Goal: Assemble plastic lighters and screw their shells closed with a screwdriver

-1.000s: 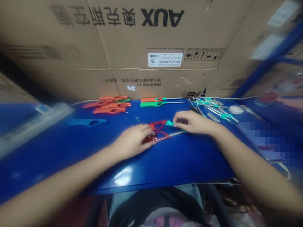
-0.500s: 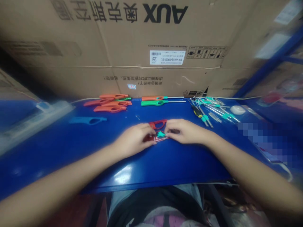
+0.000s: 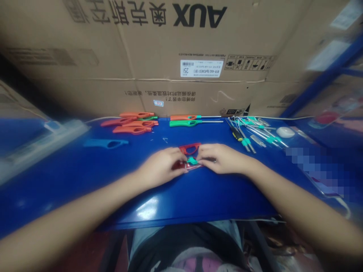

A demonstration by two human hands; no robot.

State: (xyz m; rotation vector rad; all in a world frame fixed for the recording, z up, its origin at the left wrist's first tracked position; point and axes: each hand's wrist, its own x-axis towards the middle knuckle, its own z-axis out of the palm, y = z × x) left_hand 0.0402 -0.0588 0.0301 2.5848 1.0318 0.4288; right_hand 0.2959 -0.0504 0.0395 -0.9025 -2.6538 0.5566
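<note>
My left hand [image 3: 160, 166] is closed round the near red lighter shell [image 3: 195, 167], which lies low on the table. A small green trigger piece [image 3: 192, 161] sits over that shell, pinched in the fingertips of my right hand [image 3: 219, 156]. Both hands almost meet at this piece. Just beyond them rests another red lighter shell [image 3: 190, 147] with an oval opening. My right hand covers the metal tube at the near shell's right end. How the trigger piece sits in the shell is too small to tell.
At the back left lie several orange lighter shells [image 3: 133, 129], with a blue shell [image 3: 106, 143] nearer. Two lighters with metal tubes [image 3: 184, 123] lie back centre. A screwdriver [image 3: 236, 133] and metal tubes with green parts [image 3: 265, 135] are at right. A cardboard sheet [image 3: 141, 60] stands behind.
My right hand has moved left and slightly nearer, bringing the green trigger piece over the near red shell. My left hand has stayed in place. Little differs in the last half second.
</note>
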